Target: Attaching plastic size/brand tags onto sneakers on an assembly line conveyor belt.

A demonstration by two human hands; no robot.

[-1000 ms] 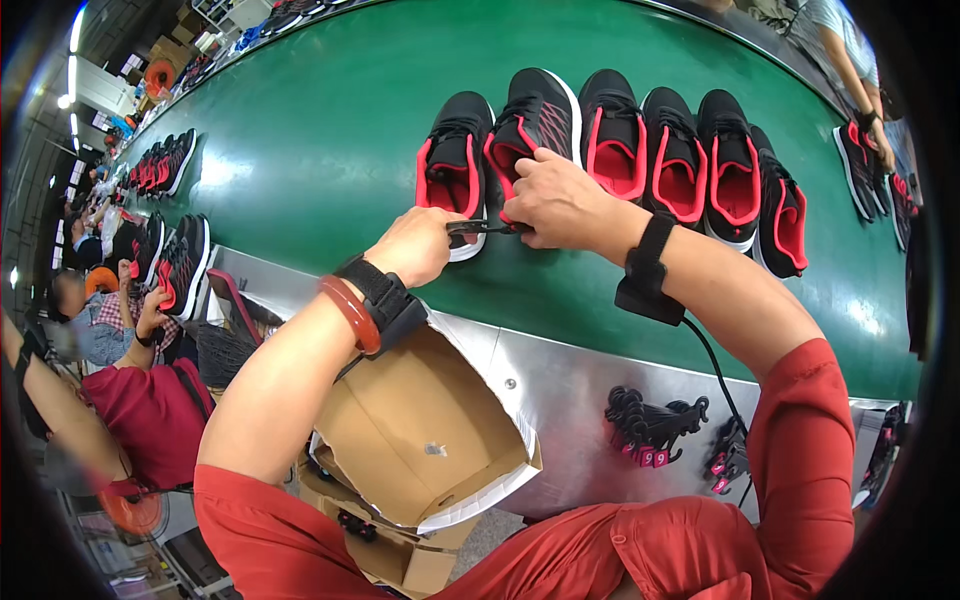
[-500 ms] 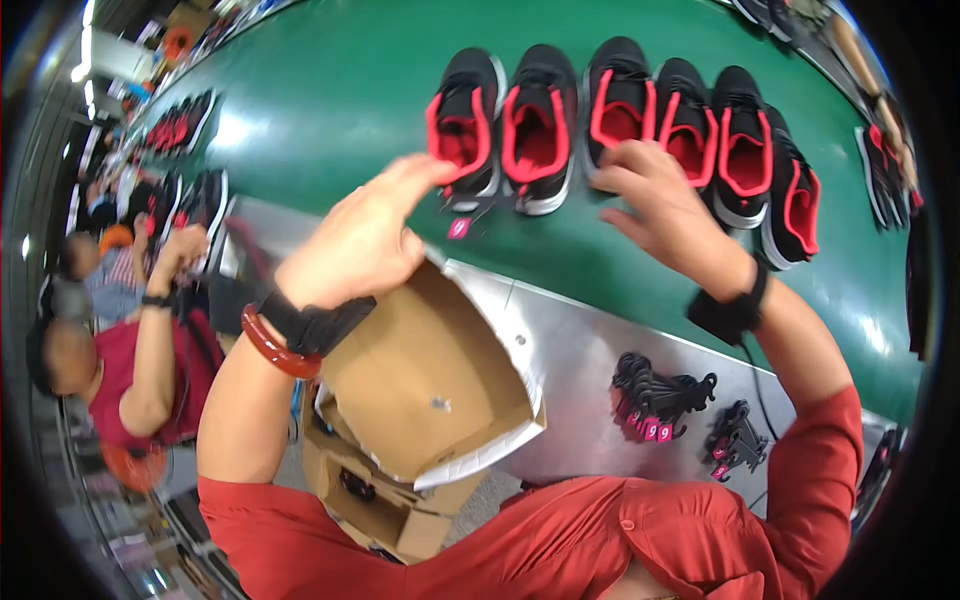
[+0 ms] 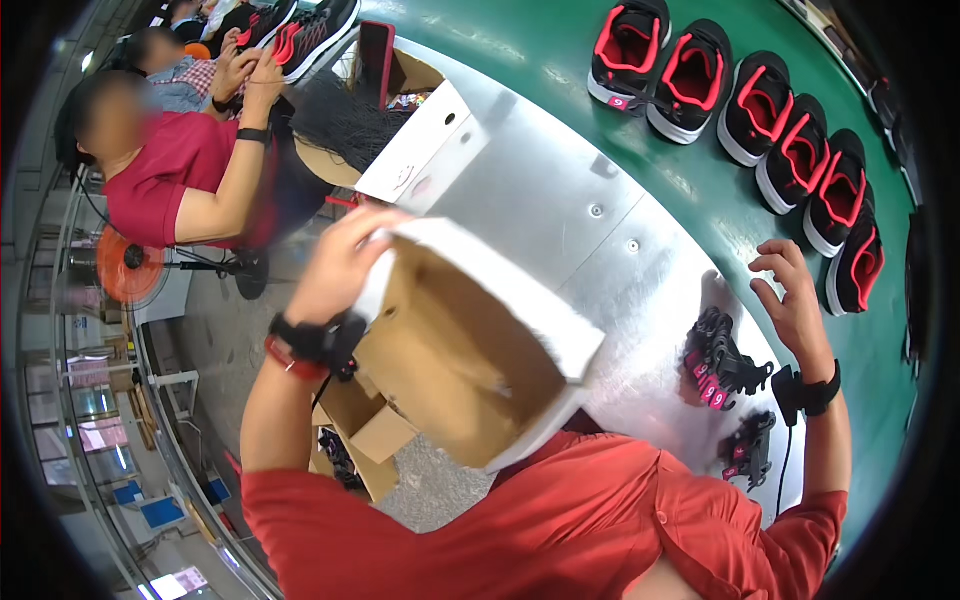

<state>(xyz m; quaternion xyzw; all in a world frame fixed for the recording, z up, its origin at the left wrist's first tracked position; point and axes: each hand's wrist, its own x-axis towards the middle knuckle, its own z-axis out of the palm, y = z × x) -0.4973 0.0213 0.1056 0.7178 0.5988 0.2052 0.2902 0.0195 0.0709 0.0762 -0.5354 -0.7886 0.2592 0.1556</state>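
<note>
My left hand (image 3: 338, 268) grips the upper left rim of a white cardboard box (image 3: 545, 290) with a brown inside, which is tilted in front of my chest. A small pale speck lies on the box's inner wall. Over the near edge of the green table my right hand (image 3: 795, 305) holds nothing, its fingers bent and apart. Beyond it stand several black sneakers (image 3: 760, 105) with red linings and white soles, in a curved row. A pink tag (image 3: 618, 102) shows at the heel of the leftmost one.
Black plastic shoe hangers (image 3: 722, 360) with pink tags lie in two bunches on the metal ledge (image 3: 560, 170). A white carton (image 3: 420, 150) with black laces stands at the ledge's far left. Beside it a co-worker (image 3: 170, 180) handles sneakers. An open brown carton (image 3: 375, 425) sits below; an orange fan (image 3: 130, 265) stands left.
My view has swung left. My left hand has come onto the box's rim, and the box is tilted differently. My right hand has drawn back from the sneakers toward the table's near edge.
</note>
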